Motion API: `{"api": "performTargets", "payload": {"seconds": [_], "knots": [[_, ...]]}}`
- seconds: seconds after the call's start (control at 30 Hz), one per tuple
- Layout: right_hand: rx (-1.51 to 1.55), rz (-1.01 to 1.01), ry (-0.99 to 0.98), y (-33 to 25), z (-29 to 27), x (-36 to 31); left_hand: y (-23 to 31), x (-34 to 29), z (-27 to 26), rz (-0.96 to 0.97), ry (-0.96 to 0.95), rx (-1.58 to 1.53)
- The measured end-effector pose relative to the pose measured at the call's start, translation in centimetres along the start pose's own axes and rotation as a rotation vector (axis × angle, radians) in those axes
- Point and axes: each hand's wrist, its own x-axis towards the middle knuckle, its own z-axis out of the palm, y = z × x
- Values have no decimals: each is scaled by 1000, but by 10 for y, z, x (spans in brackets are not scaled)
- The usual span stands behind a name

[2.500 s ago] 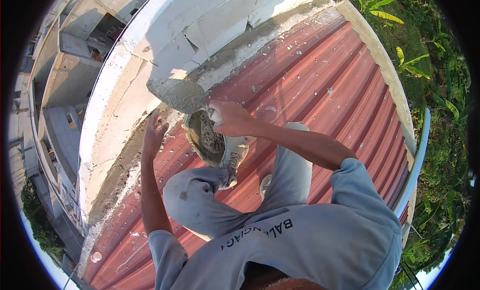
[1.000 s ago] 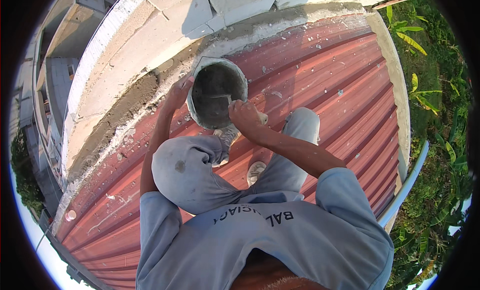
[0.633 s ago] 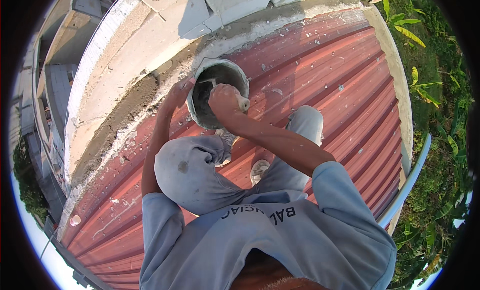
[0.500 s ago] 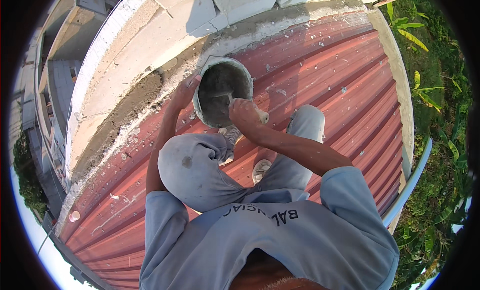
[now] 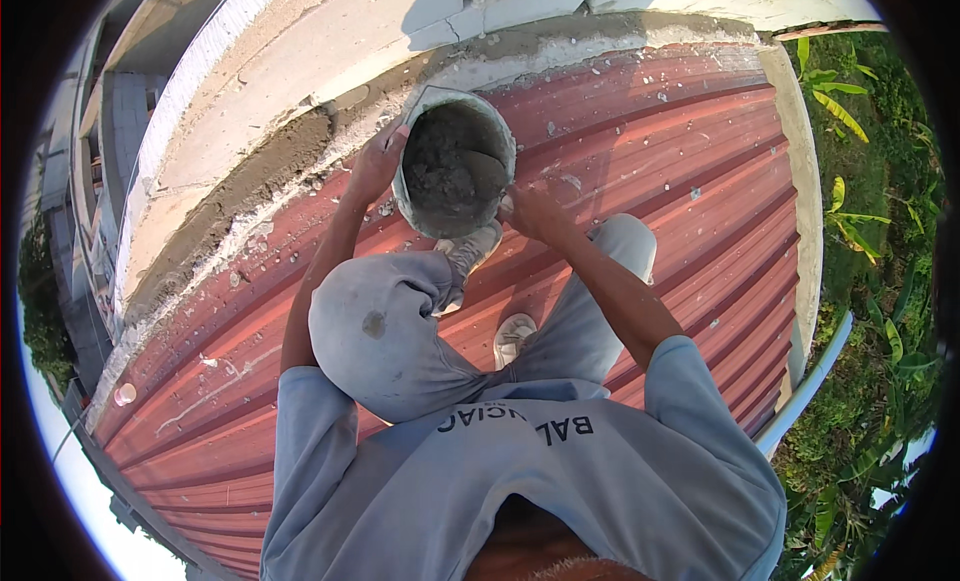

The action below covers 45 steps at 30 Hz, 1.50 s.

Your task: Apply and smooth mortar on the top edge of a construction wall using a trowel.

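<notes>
A bucket [image 5: 404, 195] crusted with cement tilts over the red roof, its mouth turned up at me. Wet grey mortar [image 5: 440, 176] lies inside. My left hand [image 5: 378, 163] is closed on the bucket's left rim, near its wire handle. At the right rim, my right hand [image 5: 532, 213] is closed on a trowel, whose flat blade [image 5: 484, 171] rests in the mortar. The trowel's grip is mostly hidden by my fingers. My knees are bent behind the bucket, with my shoes [image 5: 512, 337] on the roof sheets.
A pale block wall [image 5: 520, 5] curves along the far and left sides, with a mortar strip [image 5: 255, 176] at its base. Ribbed red roofing [image 5: 690, 211] carries scattered crumbs. Past the concrete edge [image 5: 808, 181] at right are green plants. A small pale cup-like thing [image 5: 125, 394] stands far left.
My right hand has dropped from over the bucket's mouth to its right rim, and the trowel blade now lies in the mortar. The bucket shows more of its inside.
</notes>
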Motion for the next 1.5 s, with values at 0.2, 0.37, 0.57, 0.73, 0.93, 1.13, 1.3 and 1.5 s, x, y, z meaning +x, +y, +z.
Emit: {"api": "performTargets", "payload": {"seconds": [0.2,0.37,0.57,0.73,0.93,1.13,1.3,1.5], "knots": [[470,-39,-50,-41,70,20,2,-15,-9,-75,-8,-59],[598,-162,-83,-16,62,17,3,-19,-5,-265,11,-124],[56,-138,253,-60,15,-34,-22,-20,-30,-269,113,-225],[-384,-110,261,-31,21,-23,-3,-28,-15,-231,73,-140],[-282,73,187,-31,-38,-48,6,-31,-28,-284,19,-384],[-228,-29,45,-7,-20,-9,-2,-21,-13,-233,-12,-292],[142,-158,-50,-18,27,9,-15,-18,-6,-165,22,-228],[360,-259,-34,-9,51,13,-13,-26,-7,-72,126,-121]]}}
